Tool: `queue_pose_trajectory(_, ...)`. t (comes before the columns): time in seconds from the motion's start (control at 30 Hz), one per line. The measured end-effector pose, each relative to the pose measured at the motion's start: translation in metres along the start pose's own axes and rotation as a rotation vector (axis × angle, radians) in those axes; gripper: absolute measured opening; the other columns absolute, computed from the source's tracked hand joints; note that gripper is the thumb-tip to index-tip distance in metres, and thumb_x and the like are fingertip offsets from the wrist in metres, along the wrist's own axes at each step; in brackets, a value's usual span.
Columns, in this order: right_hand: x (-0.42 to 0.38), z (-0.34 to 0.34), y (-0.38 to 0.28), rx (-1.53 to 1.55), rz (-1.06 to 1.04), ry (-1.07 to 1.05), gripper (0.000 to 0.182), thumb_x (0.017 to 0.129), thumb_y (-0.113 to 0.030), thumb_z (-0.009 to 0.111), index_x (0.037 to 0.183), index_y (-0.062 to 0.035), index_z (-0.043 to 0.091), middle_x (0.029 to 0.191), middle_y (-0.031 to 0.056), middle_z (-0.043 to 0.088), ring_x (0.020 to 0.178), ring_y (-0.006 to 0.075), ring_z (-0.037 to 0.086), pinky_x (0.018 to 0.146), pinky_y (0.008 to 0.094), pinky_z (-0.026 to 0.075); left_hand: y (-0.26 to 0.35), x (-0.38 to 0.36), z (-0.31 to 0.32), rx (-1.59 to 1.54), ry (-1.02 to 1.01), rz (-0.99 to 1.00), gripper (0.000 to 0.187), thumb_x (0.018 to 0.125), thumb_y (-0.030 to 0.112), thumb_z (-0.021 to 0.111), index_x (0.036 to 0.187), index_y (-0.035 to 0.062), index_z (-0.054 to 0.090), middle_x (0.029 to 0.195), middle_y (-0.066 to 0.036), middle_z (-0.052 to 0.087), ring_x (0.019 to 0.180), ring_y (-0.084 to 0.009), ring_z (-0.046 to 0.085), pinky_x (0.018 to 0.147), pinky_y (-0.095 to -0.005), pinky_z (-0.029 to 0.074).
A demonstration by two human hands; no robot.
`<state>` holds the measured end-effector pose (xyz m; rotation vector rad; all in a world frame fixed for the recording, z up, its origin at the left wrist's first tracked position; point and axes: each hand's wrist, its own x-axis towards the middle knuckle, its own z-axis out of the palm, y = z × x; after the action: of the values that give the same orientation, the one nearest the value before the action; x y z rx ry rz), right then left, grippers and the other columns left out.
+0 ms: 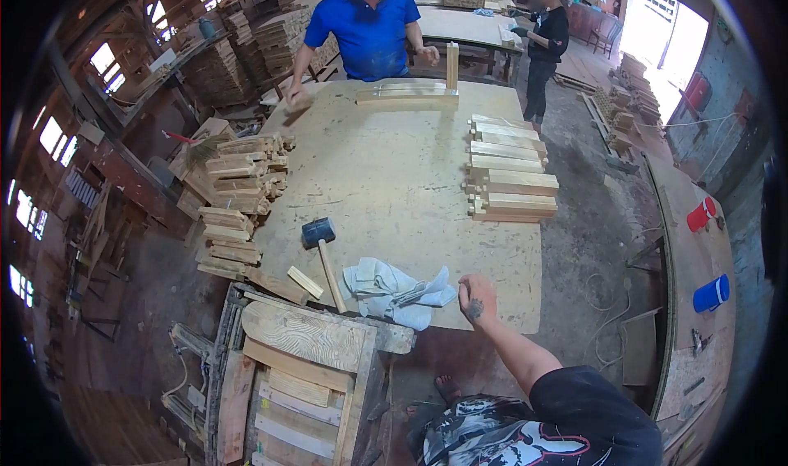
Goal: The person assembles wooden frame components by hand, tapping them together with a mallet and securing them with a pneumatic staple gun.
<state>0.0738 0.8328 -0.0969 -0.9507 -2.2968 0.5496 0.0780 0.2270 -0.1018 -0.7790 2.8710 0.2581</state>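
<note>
My right hand (478, 297) is at the near edge of the plywood-topped table (369, 162), fingers curled closed. Whatever may be inside the fist is hidden from above. Just left of it lies a crumpled pale cloth (390, 289), close to the knuckles. A mallet with a black head (318, 232) and wooden handle rests on the tabletop beyond the cloth. Beside the handle is a short wooden strip (305, 282). My left hand is outside the picture.
Jointed wood pieces are stacked along the left (238, 195) and right (509, 170) table edges. Across the table stands a person in blue (361, 31) by a partly assembled wooden frame (410, 94). A wooden crate (304, 335) stands at the near left. Another person (548, 43) is behind.
</note>
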Motion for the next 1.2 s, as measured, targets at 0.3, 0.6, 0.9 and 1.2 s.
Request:
queue_pose_trajectory(0.3, 0.001, -0.001, -0.001, 0.013, 0.001, -0.004, 0.012, 0.085, -0.015, 0.061, 0.096, -0.0112, 0.062, 0.091, 0.0104, 0.061, 0.092, 0.0316, 0.059, 0.082, 0.0451, 0.043, -0.017, 0.009, 0.018, 0.14, 0.069, 0.159, 0.05, 0.097, 0.044, 0.052, 0.11, -0.0008, 0.069, 0.106, -0.023, 0.069, 0.096, -0.0412, 0.065, 0.08, -0.0482, 0.052)
queue_pose_trajectory(0.6, 0.0, 0.001, 0.0, -0.001, -0.008, 0.007, 0.012, 0.085, -0.015, 0.061, 0.096, -0.0108, 0.062, 0.092, 0.0105, 0.061, 0.091, 0.0316, 0.058, 0.081, 0.0448, 0.043, -0.051, 0.028, 0.051, 0.101, 0.205, 0.204, 0.052, 0.094, 0.051, 0.054, 0.104, 0.0039, 0.072, 0.094, -0.021, 0.071, 0.082, -0.0398, 0.068, 0.061, -0.0519, 0.052)
queue_pose_trajectory(0.9, 0.0, 0.002, 0.002, -0.003, -0.023, 0.012, 0.014, 0.084, -0.012, 0.062, 0.097, -0.0103, 0.061, 0.091, 0.0121, 0.062, 0.091, 0.0335, 0.059, 0.081, 0.0452, 0.043, -0.04, 0.029, 0.048, 0.121, 0.067, 0.042, 0.054, 0.095, 0.05, 0.052, 0.106, -0.0005, 0.069, 0.098, -0.023, 0.071, 0.087, -0.0408, 0.068, 0.067, -0.0489, 0.055)
queue_pose_trajectory(1.2, 0.001, 0.0, -0.001, 0.018, -0.01, 0.02, 0.012, 0.083, -0.011, 0.062, 0.096, -0.0099, 0.061, 0.09, 0.0121, 0.062, 0.09, 0.0335, 0.06, 0.081, 0.0451, 0.044, -0.041, 0.025, 0.041, 0.025, 0.16, 0.18, 0.059, 0.092, 0.054, 0.051, 0.1, -0.0014, 0.07, 0.096, -0.024, 0.07, 0.085, -0.0444, 0.066, 0.066, -0.053, 0.052)
